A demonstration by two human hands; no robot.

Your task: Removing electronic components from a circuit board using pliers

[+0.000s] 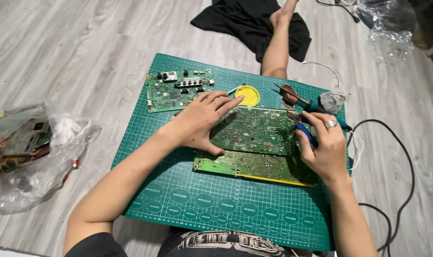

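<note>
**Mia:** What is the left hand doing?

**Ben:** It lies flat and open on the big green circuit board, fingers spread. It presses down and grips nothing. That board sits near the right edge of the green cutting mat, on top of another green board with a yellow edge.

**Mia:** And the right hand?

**Ben:** It is closed around small pliers with blue handles. The tips touch the right edge of the big board.

**Mia:** How would you do this well?

**Ben:** I think you press the board hard so it cannot slide. Pinch only the tiny part, and pull gently, so the board does not crack. Keep fingers away from the tips.

**Mia:** What else is there?

**Ben:** A smaller board lies at the far left corner of the mat. A round yellow tin sits by the far edge. A blue-handled tool rests near the far right corner. A plastic bag lies on the floor, left of the mat.
</note>
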